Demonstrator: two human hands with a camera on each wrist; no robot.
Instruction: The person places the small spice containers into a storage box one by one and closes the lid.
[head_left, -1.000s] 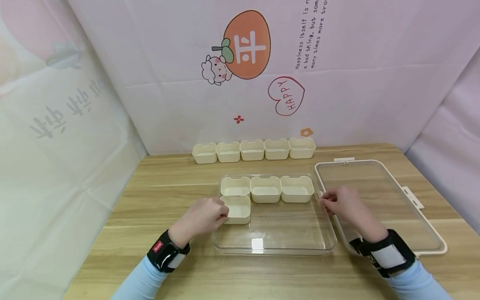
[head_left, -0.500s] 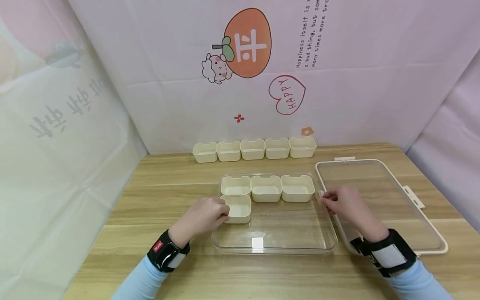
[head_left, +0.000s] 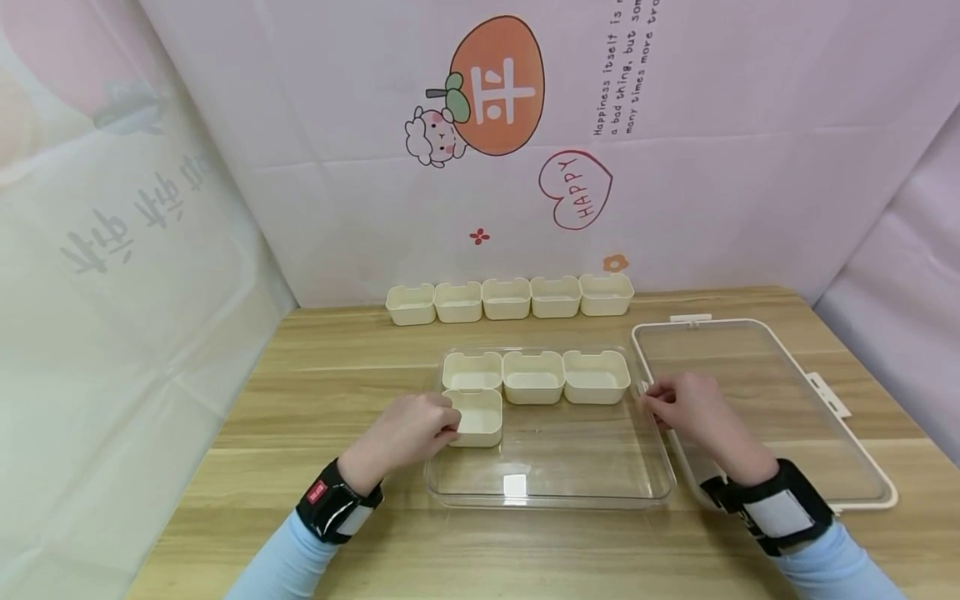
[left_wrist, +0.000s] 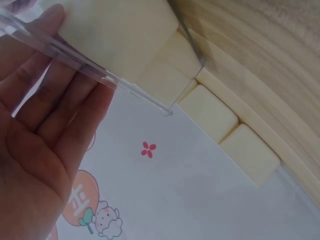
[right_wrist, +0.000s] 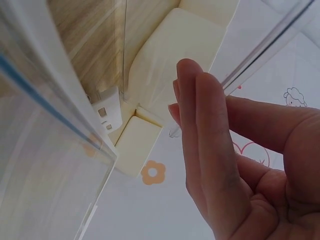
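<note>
A clear tray [head_left: 551, 487] lies mid-table with several cream cups in it: three in a back row [head_left: 533, 376] and one in front at the left [head_left: 477, 417]. My left hand [head_left: 417, 428] is at the tray's left wall beside that front cup. In the left wrist view its fingers [left_wrist: 47, 107] lie straight along the clear wall [left_wrist: 100, 75]. My right hand [head_left: 678, 403] is at the tray's right rim. The right wrist view shows its fingers [right_wrist: 200, 130] and thumb pinching the clear rim [right_wrist: 272, 42].
A row of several cream cups [head_left: 510, 298] stands along the back wall. The tray's clear lid [head_left: 757, 392], cream-framed with side clips, lies flat to the right, under my right forearm. Bare wooden table [head_left: 315, 392] extends to the left and front.
</note>
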